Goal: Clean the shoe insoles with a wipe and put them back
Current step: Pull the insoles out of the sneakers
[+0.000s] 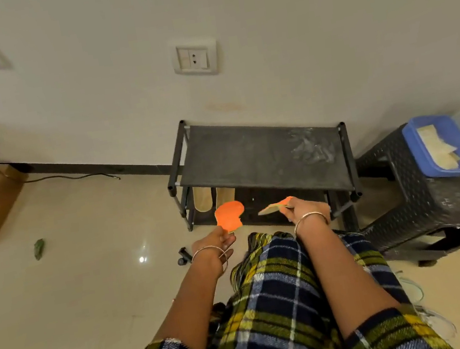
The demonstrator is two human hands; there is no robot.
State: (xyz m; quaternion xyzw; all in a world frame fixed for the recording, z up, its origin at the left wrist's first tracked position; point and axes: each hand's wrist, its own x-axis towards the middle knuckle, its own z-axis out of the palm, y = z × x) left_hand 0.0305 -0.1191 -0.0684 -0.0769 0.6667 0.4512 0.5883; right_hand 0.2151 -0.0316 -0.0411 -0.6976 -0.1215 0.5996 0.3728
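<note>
Insole A (229, 215), orange with its flat face to the camera, is pinched at its lower end by the left hand (214, 245). Insole B (273, 207), seen edge-on, is gripped in the curled fingers of the right hand (304, 210). Both are held in the air in front of the shoe rack (258, 151). No wipe is visible in either hand, so wiping appears not yet begun. The next move likely requires freeing one hand to fetch a wipe.

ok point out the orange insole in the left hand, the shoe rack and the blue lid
orange insole (229, 215), head view, middle of its orange face
shoe rack (249, 152), head view, bare fabric of its top shelf
blue lid (417, 149), head view, its bare left border
</note>
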